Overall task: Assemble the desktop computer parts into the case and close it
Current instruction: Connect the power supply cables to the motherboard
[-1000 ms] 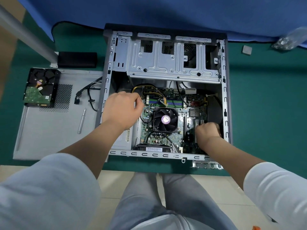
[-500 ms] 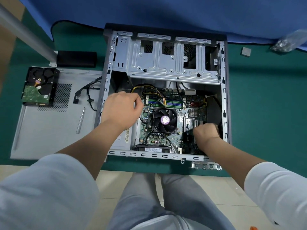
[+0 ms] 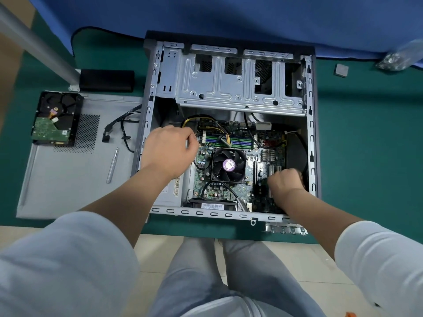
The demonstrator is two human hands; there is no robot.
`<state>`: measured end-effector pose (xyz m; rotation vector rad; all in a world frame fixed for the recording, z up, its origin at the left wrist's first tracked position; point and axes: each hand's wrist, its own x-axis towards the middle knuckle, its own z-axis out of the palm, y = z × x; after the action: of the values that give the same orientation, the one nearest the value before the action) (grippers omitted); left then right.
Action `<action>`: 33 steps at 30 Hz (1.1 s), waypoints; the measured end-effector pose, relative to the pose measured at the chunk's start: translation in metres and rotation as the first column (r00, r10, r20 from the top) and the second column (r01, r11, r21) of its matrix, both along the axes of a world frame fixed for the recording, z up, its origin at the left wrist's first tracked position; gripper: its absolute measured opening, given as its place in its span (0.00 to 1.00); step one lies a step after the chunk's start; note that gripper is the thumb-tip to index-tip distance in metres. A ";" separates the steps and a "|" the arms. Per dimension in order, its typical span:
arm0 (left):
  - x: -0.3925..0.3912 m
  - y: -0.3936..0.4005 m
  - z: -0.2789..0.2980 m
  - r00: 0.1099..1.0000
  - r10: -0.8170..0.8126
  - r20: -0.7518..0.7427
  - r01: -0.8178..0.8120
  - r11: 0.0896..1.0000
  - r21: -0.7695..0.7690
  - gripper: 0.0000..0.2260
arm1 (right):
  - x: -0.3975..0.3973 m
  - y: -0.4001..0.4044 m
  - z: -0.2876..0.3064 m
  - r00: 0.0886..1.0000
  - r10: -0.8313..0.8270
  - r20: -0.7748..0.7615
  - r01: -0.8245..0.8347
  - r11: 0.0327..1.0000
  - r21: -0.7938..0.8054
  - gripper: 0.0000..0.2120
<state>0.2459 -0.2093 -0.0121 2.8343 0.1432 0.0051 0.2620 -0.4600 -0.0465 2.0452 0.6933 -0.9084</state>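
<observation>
— Where are your hands now?
— My left hand (image 3: 168, 152) stays curled at the green motherboard (image 3: 231, 177) edge inside the open grey metal case (image 3: 240, 88); my right hand (image 3: 285, 181), clenched, moved slightly left. What they grasp, I cannot tell

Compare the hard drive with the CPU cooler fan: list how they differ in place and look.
The hard drive lies outside the case on the detached side panel; the CPU cooler fan sits mounted on the motherboard inside the case. The hard drive shows a green circuit board; the fan shows black blades around a purple hub sticker. Neither hand touches the hard drive; the fan lies between the left hand and the right hand. Both have black bodies.
</observation>
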 end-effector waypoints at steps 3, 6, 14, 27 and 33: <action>0.000 0.000 0.000 1.000 -0.004 0.004 0.004 1.000 0.003 0.12 | 0.000 0.000 0.001 0.999 0.040 -0.036 -0.041 0.999 -0.007 0.06; 0.000 0.000 0.000 1.000 0.005 0.004 -0.005 1.000 -0.002 0.12 | 0.000 -0.001 0.002 0.997 0.061 -0.042 -0.062 0.998 -0.011 0.07; -0.001 0.000 0.000 1.000 0.008 0.007 -0.008 1.000 -0.004 0.12 | -0.001 -0.001 0.003 0.999 0.027 -0.030 -0.028 0.999 -0.020 0.07; -0.002 -0.001 0.001 1.000 0.014 -0.022 -0.014 1.000 -0.018 0.12 | -0.002 0.000 0.007 0.998 0.010 -0.055 -0.010 1.000 -0.003 0.08; -0.001 0.000 0.001 1.000 0.008 -0.028 -0.009 1.000 -0.016 0.12 | -0.002 0.001 0.011 0.989 0.135 -0.053 -0.138 0.989 -0.051 0.08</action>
<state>0.2451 -0.2096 -0.0106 2.8186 0.1609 -0.0334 0.2603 -0.4587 -0.0360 1.9079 0.8162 -0.8914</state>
